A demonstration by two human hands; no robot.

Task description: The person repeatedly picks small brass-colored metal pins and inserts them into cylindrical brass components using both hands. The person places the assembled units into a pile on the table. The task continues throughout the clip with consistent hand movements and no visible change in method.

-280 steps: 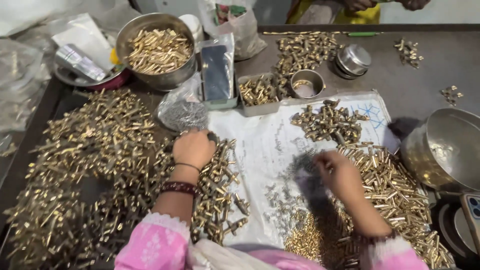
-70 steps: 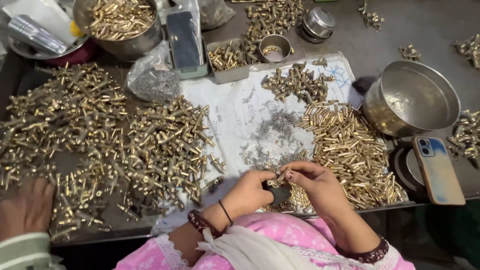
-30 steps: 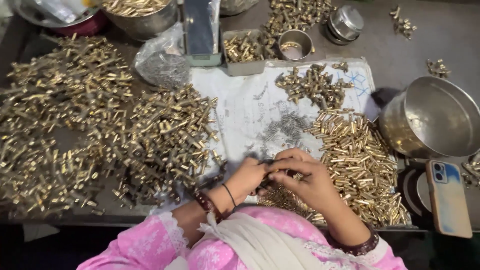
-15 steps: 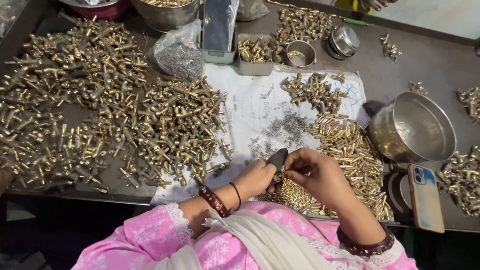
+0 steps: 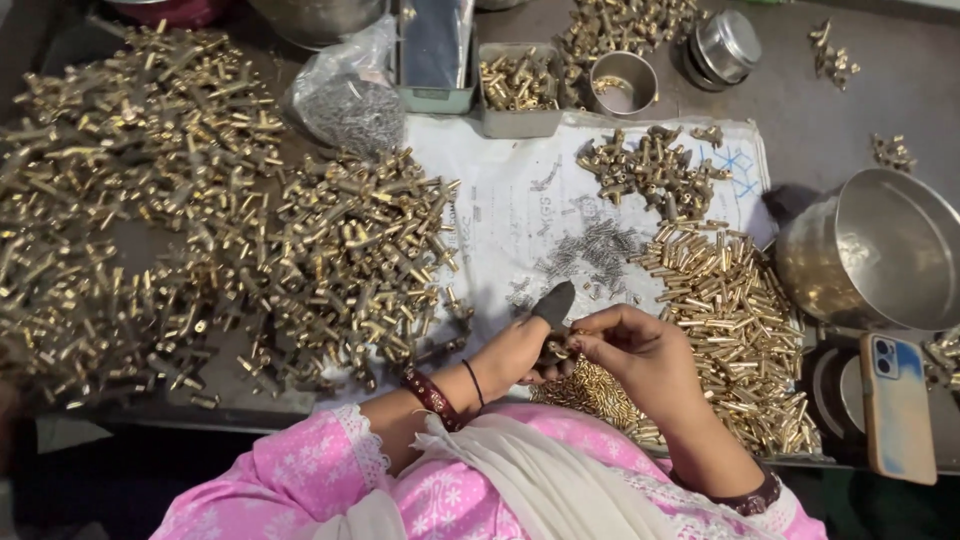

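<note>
Both hands have drawn in close to the body since the start, when they were spread apart over the piles, and now they meet at the table's near edge. Left hand [image 5: 515, 355] is closed around a dark tool [image 5: 555, 302] whose blunt tip pokes up past the fingers. Right hand [image 5: 640, 355] is pinched together right against it, thumb and fingertips closed on a small brass piece [image 5: 556, 349] (too tiny to make out in detail). Those hands touch over the white paper sheet [image 5: 520, 200], just beside the heap of brass tubes [image 5: 735, 310] on the right. Off to the left, a wide heap of brass fittings [image 5: 200, 220] sprawls across the table. A steel bowl [image 5: 880, 250] sits at the right, with a phone [image 5: 897, 405] lying near it. Small grey pins [image 5: 595, 250] lie scattered on the paper above the hands.
</note>
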